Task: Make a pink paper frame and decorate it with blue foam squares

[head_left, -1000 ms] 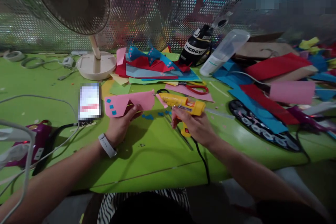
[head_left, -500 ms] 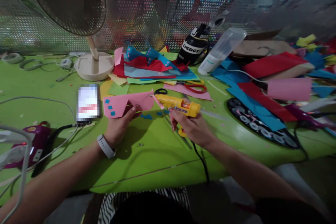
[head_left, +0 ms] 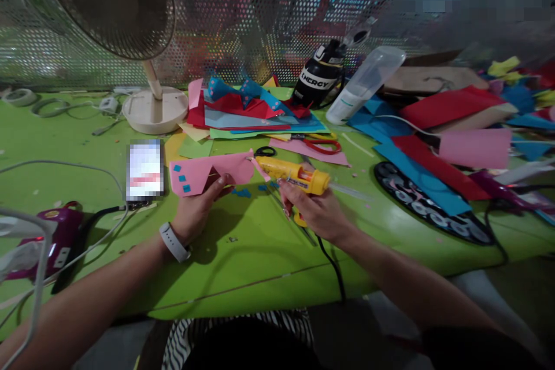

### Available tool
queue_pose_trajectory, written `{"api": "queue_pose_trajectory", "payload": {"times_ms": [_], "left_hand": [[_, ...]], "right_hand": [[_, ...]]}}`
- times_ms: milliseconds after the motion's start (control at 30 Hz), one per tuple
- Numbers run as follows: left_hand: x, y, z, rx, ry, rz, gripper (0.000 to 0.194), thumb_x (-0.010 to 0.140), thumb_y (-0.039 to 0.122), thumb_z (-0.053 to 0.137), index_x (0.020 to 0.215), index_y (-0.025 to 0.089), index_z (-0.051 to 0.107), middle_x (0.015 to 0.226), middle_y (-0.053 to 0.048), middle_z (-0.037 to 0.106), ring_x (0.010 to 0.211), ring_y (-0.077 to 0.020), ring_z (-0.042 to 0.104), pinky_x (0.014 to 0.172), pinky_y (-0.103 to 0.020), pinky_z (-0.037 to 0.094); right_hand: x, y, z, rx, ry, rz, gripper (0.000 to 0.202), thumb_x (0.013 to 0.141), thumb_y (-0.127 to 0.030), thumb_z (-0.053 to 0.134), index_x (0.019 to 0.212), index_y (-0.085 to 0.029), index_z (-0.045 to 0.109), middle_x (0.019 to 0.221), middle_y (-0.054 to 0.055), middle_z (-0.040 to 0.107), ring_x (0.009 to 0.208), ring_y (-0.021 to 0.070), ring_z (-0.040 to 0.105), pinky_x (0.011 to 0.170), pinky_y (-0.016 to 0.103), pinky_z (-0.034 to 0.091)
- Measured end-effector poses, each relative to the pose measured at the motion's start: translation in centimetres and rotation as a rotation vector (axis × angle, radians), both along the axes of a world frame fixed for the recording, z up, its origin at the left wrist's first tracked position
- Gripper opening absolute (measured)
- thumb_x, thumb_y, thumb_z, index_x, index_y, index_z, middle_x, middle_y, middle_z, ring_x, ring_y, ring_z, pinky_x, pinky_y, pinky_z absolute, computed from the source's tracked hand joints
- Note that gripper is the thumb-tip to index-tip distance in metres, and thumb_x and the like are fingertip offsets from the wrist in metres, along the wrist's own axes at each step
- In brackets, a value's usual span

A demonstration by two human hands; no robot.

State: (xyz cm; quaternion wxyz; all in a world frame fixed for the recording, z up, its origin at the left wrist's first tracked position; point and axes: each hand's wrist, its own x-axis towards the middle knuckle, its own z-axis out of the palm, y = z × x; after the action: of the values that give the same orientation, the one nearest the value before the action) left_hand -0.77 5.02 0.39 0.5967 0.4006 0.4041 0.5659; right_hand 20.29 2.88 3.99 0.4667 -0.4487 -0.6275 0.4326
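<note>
Above the green counter (head_left: 243, 254), the left hand (head_left: 195, 211) pinches a pink paper cutout (head_left: 208, 172) (blue squares dot it); the right hand (head_left: 318, 211) grips a yellow glue gun (head_left: 295, 173), nozzle touching the cutout's right edge.

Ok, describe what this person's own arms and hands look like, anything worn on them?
Both forearms are bare, with no sleeves or gloves showing. The left hand has a smartwatch with a white band at the wrist. The right hand shows no ring or band.
</note>
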Motion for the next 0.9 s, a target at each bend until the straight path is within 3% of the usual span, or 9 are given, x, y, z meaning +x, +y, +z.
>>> {"api": "queue_pose_trajectory", "payload": {"times_ms": [267, 467, 900], "left_hand": [[-0.09, -0.01, -0.12, 0.003, -0.015, -0.016, 0.023, 0.077, 0.031, 0.075, 0.095, 0.018, 0.068, 0.099, -0.006, 0.070, 0.094, -0.0195, 0.067, 0.088, -0.037, 0.056], [0.03, 0.00, -0.12, -0.004, -0.039, 0.009, 0.023, 0.075, 0.030, 0.076, 0.092, 0.017, 0.068, 0.097, -0.006, 0.070, 0.090, -0.0189, 0.067, 0.087, -0.037, 0.057], [-0.01, 0.07, -0.36, 0.001, -0.059, 0.028, 0.023, 0.074, 0.030, 0.077, 0.092, 0.018, 0.068, 0.096, -0.006, 0.071, 0.090, -0.0195, 0.068, 0.086, -0.038, 0.057]], "right_hand": [[0.07, -0.11, 0.23, -0.030, 0.058, 0.022, 0.032, 0.085, -0.049, 0.060, 0.076, -0.022, 0.047, 0.053, -0.006, 0.052, 0.042, 0.0096, 0.050, 0.041, 0.023, 0.045], [0.68, -0.24, -0.36, 0.020, 0.181, -0.001, 0.026, 0.087, -0.048, 0.060, 0.086, -0.023, 0.051, 0.062, -0.004, 0.057, 0.051, 0.0122, 0.056, 0.047, 0.027, 0.051], [0.21, -0.29, -0.39, -0.015, 0.049, 0.073, 0.022, 0.087, -0.040, 0.058, 0.085, -0.023, 0.045, 0.056, -0.007, 0.055, 0.045, 0.0100, 0.053, 0.043, 0.024, 0.047]]}}
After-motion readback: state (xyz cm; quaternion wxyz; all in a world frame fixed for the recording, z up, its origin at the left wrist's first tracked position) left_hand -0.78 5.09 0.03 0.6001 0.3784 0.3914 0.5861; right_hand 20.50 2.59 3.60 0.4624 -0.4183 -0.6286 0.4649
